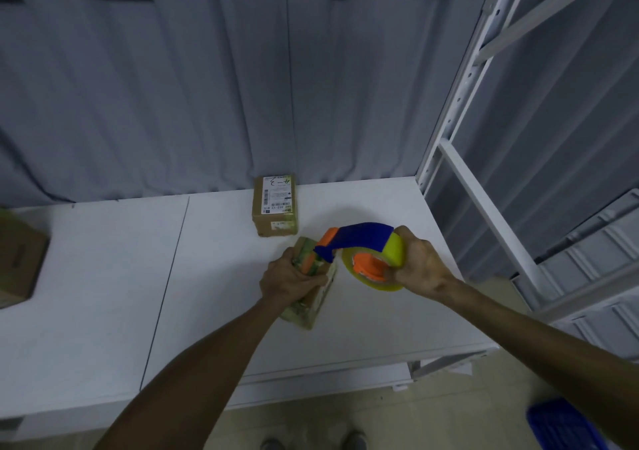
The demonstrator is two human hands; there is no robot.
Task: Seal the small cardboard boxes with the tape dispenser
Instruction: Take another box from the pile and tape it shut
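Your left hand covers most of the top of the small box, fingers curled over its sides, so the flaps and seam are hidden. The box lies on the white table, near the right front. It's wrapped in shiny tape with green and orange print, too blurred to read.

Your right hand grips the tape dispenser at its yellow rear, fingers around it. The blue nose with the orange tip sits over the far end of the box. Can't tell whether it touches. The tape roll hangs off the orange hub, partly behind your thumb.

The second box stands just behind, apart from the first, closed. Its white label has a handwritten mark that looks like "4-3". The barcode and print are too small to read.

A bigger box is cut off at the left edge. A blue crate is cut off at the bottom right. A grey curtain hangs behind, and a white shelf frame stands at the right.
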